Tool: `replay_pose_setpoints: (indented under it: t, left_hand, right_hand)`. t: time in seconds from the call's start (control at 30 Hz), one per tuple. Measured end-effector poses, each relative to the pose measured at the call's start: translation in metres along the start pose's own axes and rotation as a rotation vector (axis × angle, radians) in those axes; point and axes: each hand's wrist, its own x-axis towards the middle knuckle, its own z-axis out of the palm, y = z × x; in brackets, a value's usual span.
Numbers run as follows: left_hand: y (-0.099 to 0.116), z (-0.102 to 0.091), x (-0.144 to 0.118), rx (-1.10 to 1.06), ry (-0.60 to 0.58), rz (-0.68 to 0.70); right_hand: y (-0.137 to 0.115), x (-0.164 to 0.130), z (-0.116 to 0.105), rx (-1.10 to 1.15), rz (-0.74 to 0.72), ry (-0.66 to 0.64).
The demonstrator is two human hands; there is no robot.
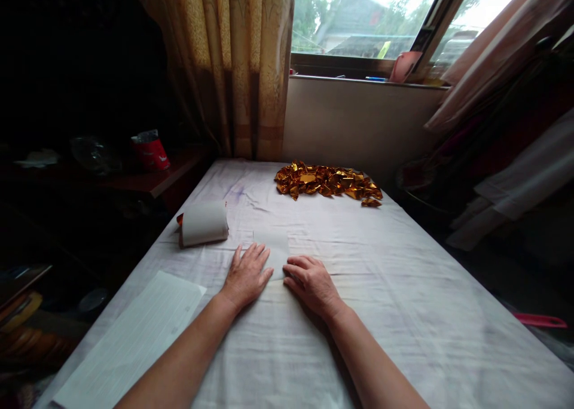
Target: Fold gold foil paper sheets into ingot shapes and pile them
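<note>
Both hands lie flat, palms down, on a small pale sheet of paper [273, 250] spread on the white cloth [403, 289] that covers the table. The left hand [246, 274] has its fingers spread wide and presses the sheet's near left part; it grips nothing. The right hand [309, 282] rests just beside it, fingers extended and slightly curled toward the left, their tips touching the sheet's near edge, also holding nothing. The sheet reaches forward from under the fingertips, its far edge just ahead of both hands. To do this pressing well, it seems best to keep the left palm steady as an anchor while the right fingers run along the edge, so the thin sheet stays square and does not drag the cloth into wrinkles. Ahead and to the left of the left hand lies a curled stack of paper [204, 222]; nearer, left of the forearm, a lined white sheet [134, 337]. Well ahead of the right hand sits a heap of folded gold foil pieces [327, 182].
</note>
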Motion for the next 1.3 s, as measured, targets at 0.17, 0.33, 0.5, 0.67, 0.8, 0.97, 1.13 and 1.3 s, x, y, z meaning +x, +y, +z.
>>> replay_pose_setpoints:
  t: [0.17,0.33,0.5,0.67,0.8,0.97,1.13,1.3]
  left_hand:
    - [-0.001,0.001,0.0,-0.015,0.016,0.004]
    - [-0.002,-0.001,-0.002,-0.052,-0.008,0.014]
    - [-0.001,-0.01,-0.002,-0.102,-0.094,0.027]
    - [0.001,-0.014,0.001,-0.157,-0.105,-0.019]
    - [-0.001,-0.011,0.002,-0.174,-0.089,-0.034]
    - [-0.003,-0.005,0.003,-0.216,-0.026,-0.056]
    - [-0.003,-0.004,0.006,-0.26,0.018,-0.091]
    - [-0.004,-0.003,0.008,-0.299,0.043,-0.122]
  right_hand:
    - [-0.002,0.004,0.0,-0.006,0.047,-0.011]
    - [-0.001,0.009,0.003,-0.01,0.082,-0.014]
    - [0.0,0.015,0.006,0.034,0.152,-0.013]
    - [0.0,0.018,0.008,0.059,0.215,-0.01]
    - [0.001,0.018,0.01,0.058,0.229,0.001]
    - [0.0,0.016,0.007,0.053,0.186,-0.003]
    - [-0.003,0.012,0.007,0.026,0.109,0.001]
    - [-0.004,0.012,0.008,-0.029,0.067,0.0]
